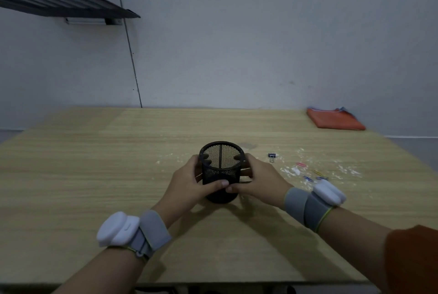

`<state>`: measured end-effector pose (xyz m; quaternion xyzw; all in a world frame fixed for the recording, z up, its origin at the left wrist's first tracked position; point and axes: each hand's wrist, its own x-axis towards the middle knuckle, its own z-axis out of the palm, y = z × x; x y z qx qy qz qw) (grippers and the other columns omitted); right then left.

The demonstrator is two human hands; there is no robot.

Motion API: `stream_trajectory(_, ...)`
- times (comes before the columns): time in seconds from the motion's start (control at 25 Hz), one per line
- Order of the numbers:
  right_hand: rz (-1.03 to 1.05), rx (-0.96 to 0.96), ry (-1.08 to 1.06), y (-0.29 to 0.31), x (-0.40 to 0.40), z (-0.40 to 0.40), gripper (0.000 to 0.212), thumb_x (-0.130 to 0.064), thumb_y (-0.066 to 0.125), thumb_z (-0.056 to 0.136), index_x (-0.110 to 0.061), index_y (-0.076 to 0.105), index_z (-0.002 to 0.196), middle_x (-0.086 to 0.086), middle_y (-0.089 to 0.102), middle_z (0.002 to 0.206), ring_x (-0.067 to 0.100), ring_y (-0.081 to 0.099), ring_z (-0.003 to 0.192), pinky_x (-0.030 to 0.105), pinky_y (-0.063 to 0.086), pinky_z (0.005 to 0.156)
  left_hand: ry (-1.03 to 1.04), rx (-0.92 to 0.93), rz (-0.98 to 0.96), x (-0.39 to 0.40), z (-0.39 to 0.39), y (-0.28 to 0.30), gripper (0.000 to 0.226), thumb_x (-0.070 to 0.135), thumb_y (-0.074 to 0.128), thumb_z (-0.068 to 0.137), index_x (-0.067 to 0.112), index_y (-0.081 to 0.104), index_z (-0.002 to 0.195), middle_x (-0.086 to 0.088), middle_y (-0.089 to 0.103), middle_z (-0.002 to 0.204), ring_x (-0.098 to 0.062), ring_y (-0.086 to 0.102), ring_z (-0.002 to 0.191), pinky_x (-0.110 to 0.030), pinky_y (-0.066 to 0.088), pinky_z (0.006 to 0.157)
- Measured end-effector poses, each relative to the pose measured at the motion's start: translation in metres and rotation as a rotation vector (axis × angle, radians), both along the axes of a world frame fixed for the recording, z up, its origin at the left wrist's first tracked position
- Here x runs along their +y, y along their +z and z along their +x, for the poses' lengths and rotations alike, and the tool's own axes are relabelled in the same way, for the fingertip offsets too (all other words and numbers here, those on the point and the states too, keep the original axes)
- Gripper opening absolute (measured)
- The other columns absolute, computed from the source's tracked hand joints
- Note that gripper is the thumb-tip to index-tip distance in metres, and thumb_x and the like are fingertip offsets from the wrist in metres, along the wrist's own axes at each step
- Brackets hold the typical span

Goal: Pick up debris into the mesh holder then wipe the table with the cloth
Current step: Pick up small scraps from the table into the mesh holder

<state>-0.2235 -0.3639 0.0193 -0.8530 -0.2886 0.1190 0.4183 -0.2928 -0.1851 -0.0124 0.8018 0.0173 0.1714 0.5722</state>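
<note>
Mesh holder point(221, 170) stood upright mid-table point(94, 175), clasped from both sides; left hand point(189, 182) and right hand point(258, 180) wrapped round it, thumbs meeting at front; binder clip point(271, 156), coloured paper clips point(308, 176) and white crumbs point(295, 170) lay scattered just right; orange cloth point(334, 119) waited far right corner; best move judged: slide holder beside debris, steady with one hand, free other for picking.

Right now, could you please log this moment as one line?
hands: both grip mesh holder | debris: on table | cloth: untouched
</note>
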Motion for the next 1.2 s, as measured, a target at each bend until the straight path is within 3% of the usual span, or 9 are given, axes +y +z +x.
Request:
stream_trajectory(0.08,-0.024,0.046,0.033,0.001,-0.005,0.009,0.069,-0.009,0.08,0.07,-0.015,0.047,0.13,0.002,0.064,0.117,0.017,0.062,0.109,0.031,0.052,0.092,0.004,0.004,0.01,0.001,0.0,-0.003,0.066,0.053,0.082,0.045,0.041,0.054,0.103,0.015,0.067,0.112,-0.003,0.065,0.107,-0.025,0.052,0.092)
stream_trajectory(0.16,-0.077,-0.015,0.007,0.006,-0.012,0.021,0.055,-0.001,0.07,0.076,-0.011,0.053,0.128,0.008,0.065,0.119,0.02,0.062,0.112,0.028,0.051,0.093,0.002,0.011,0.03,0.003,0.001,-0.006,0.068,0.056,0.083,0.045,0.046,0.053,0.105,0.015,0.066,0.115,-0.003,0.063,0.11,-0.024,0.05,0.095)
stream_trajectory(0.24,-0.199,-0.208,-0.079,0.01,-0.019,0.031,0.04,-0.004,0.064,0.082,-0.011,0.06,0.121,0.006,0.067,0.114,0.017,0.064,0.105,0.022,0.049,0.089,-0.007,0.017,0.03,0.003,0.003,-0.007,0.071,0.058,0.084,0.044,0.049,0.051,0.106,0.013,0.065,0.119,-0.005,0.061,0.114,-0.026,0.049,0.098)
stream_trajectory(0.36,-0.386,-0.398,-0.097,0.009,-0.019,0.039,0.03,-0.015,0.063,0.087,-0.013,0.064,0.117,0.007,0.066,0.111,0.019,0.062,0.1,0.025,0.047,0.091,-0.026,0.015,-0.016,0.002,0.008,-0.009,0.073,0.06,0.086,0.042,0.051,0.054,0.106,0.016,0.067,0.116,-0.003,0.061,0.114,-0.03,0.049,0.1)
stream_trajectory(0.6,-0.527,-0.443,-0.031,-0.005,-0.009,0.042,0.026,-0.019,0.057,0.09,-0.011,0.064,0.114,0.011,0.06,0.113,0.027,0.058,0.103,0.031,0.045,0.09,-0.013,0.019,-0.012,-0.005,0.012,-0.02,0.081,0.063,0.086,0.041,0.051,0.051,0.113,0.013,0.067,0.118,-0.006,0.062,0.113,-0.037,0.05,0.101)
stream_trajectory(0.72,-0.556,-0.47,-0.028,-0.009,-0.006,0.042,0.022,-0.019,0.057,0.09,-0.009,0.067,0.107,0.012,0.06,0.111,0.028,0.057,0.103,0.032,0.045,0.088,-0.005,0.019,0.001,-0.006,0.012,-0.022,0.077,0.062,0.085,0.043,0.048,0.052,0.111,0.014,0.068,0.115,-0.003,0.063,0.11,-0.033,0.051,0.099)
stream_trajectory(0.84,-0.582,-0.484,-0.024,-0.009,-0.004,0.041,0.019,-0.019,0.058,0.089,-0.007,0.068,0.101,0.013,0.06,0.11,0.029,0.057,0.101,0.033,0.046,0.087,0.009,0.013,0.018,-0.007,0.011,-0.022,0.074,0.06,0.084,0.045,0.047,0.052,0.111,0.018,0.068,0.111,0.003,0.063,0.106,-0.02,0.051,0.091)
stream_trajectory(1.04,-0.456,-0.499,-0.076,0.002,-0.003,0.038,0.017,-0.016,0.062,0.086,-0.008,0.07,0.098,0.012,0.065,0.104,0.028,0.061,0.098,0.032,0.047,0.088,0.021,-0.005,0.041,-0.009,0.01,-0.021,0.074,0.058,0.081,0.048,0.044,0.051,0.113,0.024,0.066,0.107,0.016,0.059,0.1,-0.001,0.044,0.08)
stream_trajectory(1.2,0.016,-0.385,-0.239,0.04,0.0,0.034,0.007,-0.017,0.07,0.081,-0.015,0.074,0.087,0.002,0.072,0.086,0.015,0.067,0.082,0.021,0.054,0.08,0.029,0.0,0.056,-0.009,0.009,-0.02,0.066,0.057,0.081,0.049,0.048,0.051,0.107,0.027,0.066,0.103,0.019,0.059,0.096,0.002,0.043,0.076)
